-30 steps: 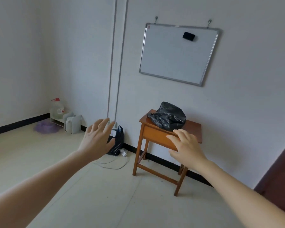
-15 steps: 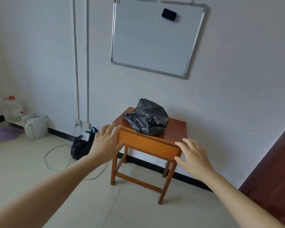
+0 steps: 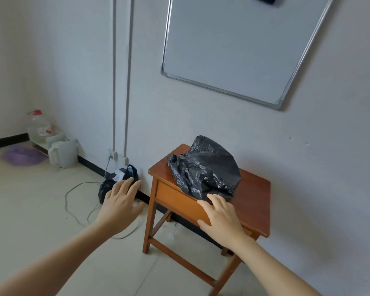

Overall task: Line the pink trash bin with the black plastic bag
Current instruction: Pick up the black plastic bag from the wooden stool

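Observation:
A crumpled black plastic bag (image 3: 203, 169) lies on top of a small brown wooden table (image 3: 254, 195) against the white wall. My right hand (image 3: 220, 218) reaches forward with fingers spread, its fingertips just below the bag's front edge, holding nothing. My left hand (image 3: 121, 205) is stretched out open to the left of the table, over the floor, also empty. No pink trash bin is in view.
A second black bag (image 3: 112, 183) with white paper sits on the floor by a wall socket, with a grey cable (image 3: 73, 201) looping across the tiles. A white jug (image 3: 62, 153), a water bottle (image 3: 38, 127) and a purple basin (image 3: 23, 155) stand at the left wall. A whiteboard (image 3: 239, 45) hangs above.
The view has closed in on the table. My right hand moved from the table's right front corner up to the bag's front edge; my left hand shifted left, off the table corner.

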{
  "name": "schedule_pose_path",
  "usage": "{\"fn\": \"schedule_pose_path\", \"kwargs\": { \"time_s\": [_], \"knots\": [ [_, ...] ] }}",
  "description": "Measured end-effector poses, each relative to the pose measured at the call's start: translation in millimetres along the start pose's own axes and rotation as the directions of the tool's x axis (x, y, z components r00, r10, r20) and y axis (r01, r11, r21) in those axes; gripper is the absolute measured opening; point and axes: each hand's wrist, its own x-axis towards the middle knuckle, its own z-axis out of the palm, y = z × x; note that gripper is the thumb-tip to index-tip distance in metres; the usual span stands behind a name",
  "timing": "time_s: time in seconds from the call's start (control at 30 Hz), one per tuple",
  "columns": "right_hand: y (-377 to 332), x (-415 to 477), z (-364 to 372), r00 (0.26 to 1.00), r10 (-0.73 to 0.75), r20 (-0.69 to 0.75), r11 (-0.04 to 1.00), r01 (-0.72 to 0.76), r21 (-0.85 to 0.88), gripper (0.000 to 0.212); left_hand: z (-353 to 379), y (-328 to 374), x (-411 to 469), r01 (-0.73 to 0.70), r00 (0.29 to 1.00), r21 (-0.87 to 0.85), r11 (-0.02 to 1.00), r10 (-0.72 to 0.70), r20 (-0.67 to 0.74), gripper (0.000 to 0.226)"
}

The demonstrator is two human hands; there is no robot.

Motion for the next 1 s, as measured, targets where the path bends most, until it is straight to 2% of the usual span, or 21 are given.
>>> {"fn": "schedule_pose_path", "kwargs": {
  "time_s": [0.2, 0.37, 0.5, 0.6, 0.73, 0.87, 1.0],
  "knots": [
    [14.6, 90.6, 7.9, 1.000, -0.022, 0.003, 0.999, 0.022, -0.025, 0.050, 17.3, -19.2, 85.8, 0.009, 1.000, -0.059, 0.998, -0.011, -0.026, 0.058],
    [47.0, 160.6, -2.8, 0.996, 0.084, -0.033, 0.995, -0.086, -0.059, 0.051, 38.8, -21.3, 162.4, -0.024, 1.000, -0.102, 0.994, 0.025, 0.004, 0.054],
    [64.5, 182.6, 10.9, 0.988, 0.152, 0.002, 0.985, -0.151, -0.079, 0.051, 67.7, -19.5, 193.3, -0.022, 0.996, -0.142, 0.990, 0.033, 0.078, 0.055],
    [76.6, 191.3, 24.2, 0.987, 0.150, 0.056, 0.983, -0.143, -0.114, 0.050, 89.9, -17.8, 204.5, -0.022, 0.991, -0.133, 0.991, 0.039, 0.130, 0.055],
    [100.7, 212.1, 30.6, 0.990, 0.133, 0.042, 0.986, -0.127, -0.111, 0.052, 108.7, -7.1, 223.6, -0.012, 0.987, -0.148, 0.989, 0.035, 0.157, 0.055],
    [129.1, 238.3, 37.0, 0.994, 0.106, 0.037, 0.991, -0.103, -0.082, 0.059, 128.2, 17.5, 244.0, 0.001, 0.990, -0.176, 0.984, 0.023, 0.137, 0.056],
    [161.7, 256.9, 57.7, 0.982, 0.068, 0.178, 0.997, -0.059, -0.054, 0.078, 157.0, 47.1, 259.1, 0.008, 0.985, -0.166, 0.986, 0.021, 0.172, 0.060]
  ]
}}
